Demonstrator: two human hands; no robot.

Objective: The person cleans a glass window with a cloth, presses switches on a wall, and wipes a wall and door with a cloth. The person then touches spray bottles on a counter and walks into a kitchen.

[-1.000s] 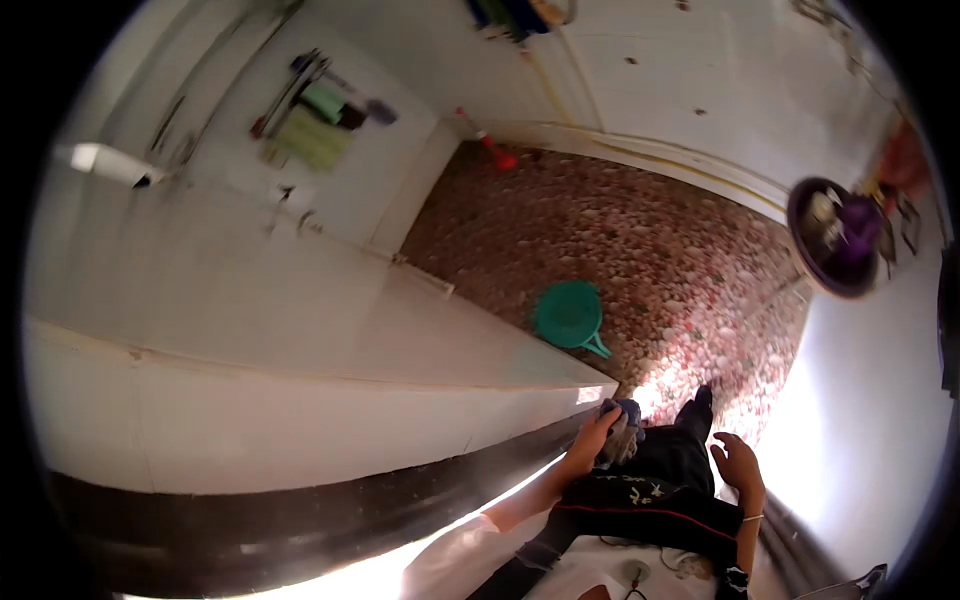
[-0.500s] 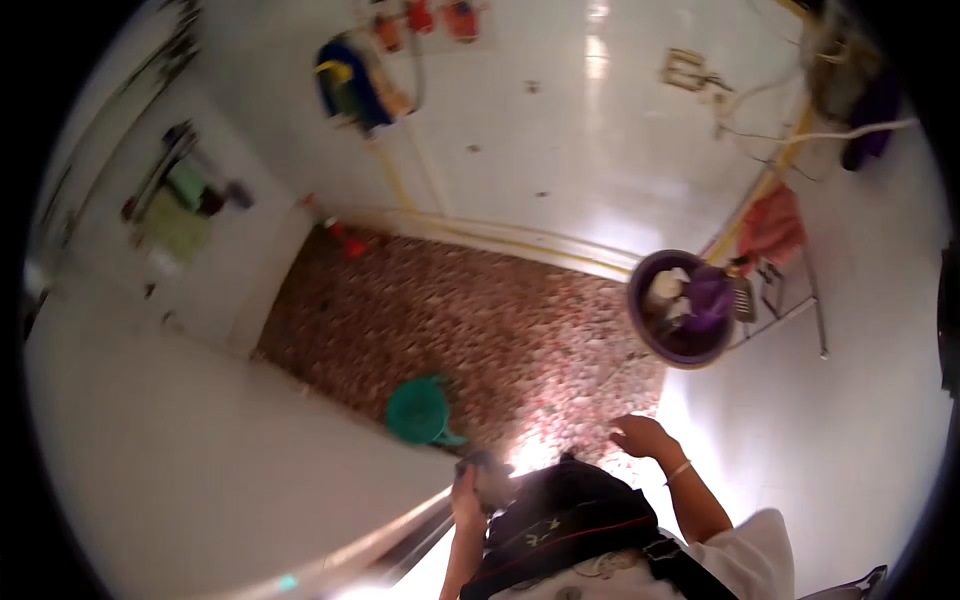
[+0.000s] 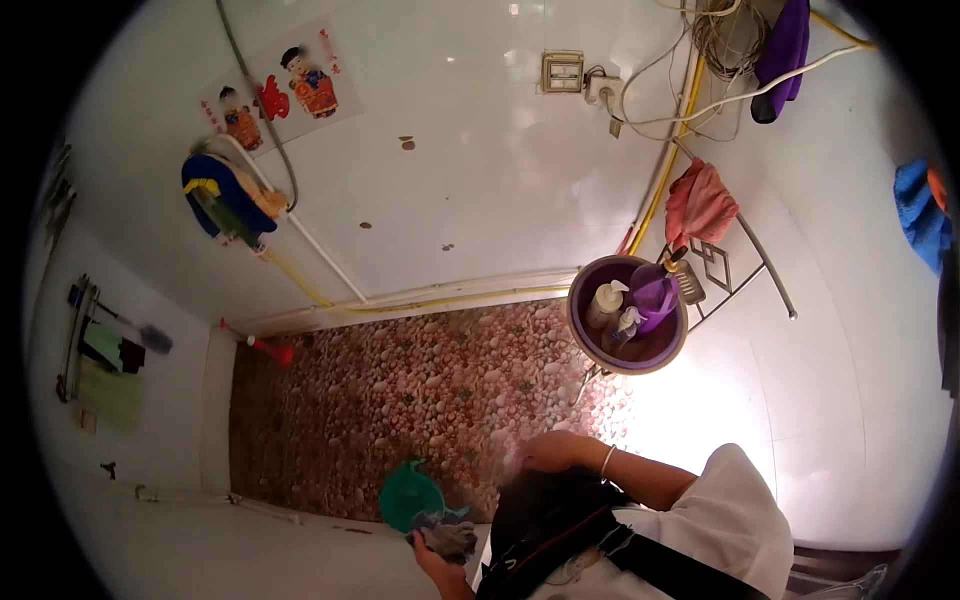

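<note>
a grey cloth (image 3: 447,540) is held in the left hand (image 3: 438,569), low in the head view. the cloth is grasped in a loose bunch, one digit being seen along its left side while the other fingers are mostly hidden. its bulk is spread beyond the palm and to the right; no clear long axis is given by the crumpled folds, though the bunch is slightly wider across than deep. just past it, a green basin (image 3: 405,495) is set on the pebble-patterned floor (image 3: 430,400). the near part of the basin is overlapped by the cloth in this view, but whether the two are touching cannot be told. the left hand is clearly the nearer to both. the right hand (image 3: 550,452) is placed farther right, apart from the cloth and close in front of a dark garment (image 3: 545,515); its fingertips are blurred, so whether anything is grasped there cannot be told. well beyond, to the right, a purple tub (image 3: 650,366) is seen with a pump bottle (image 3: 606,298) inside.
</note>
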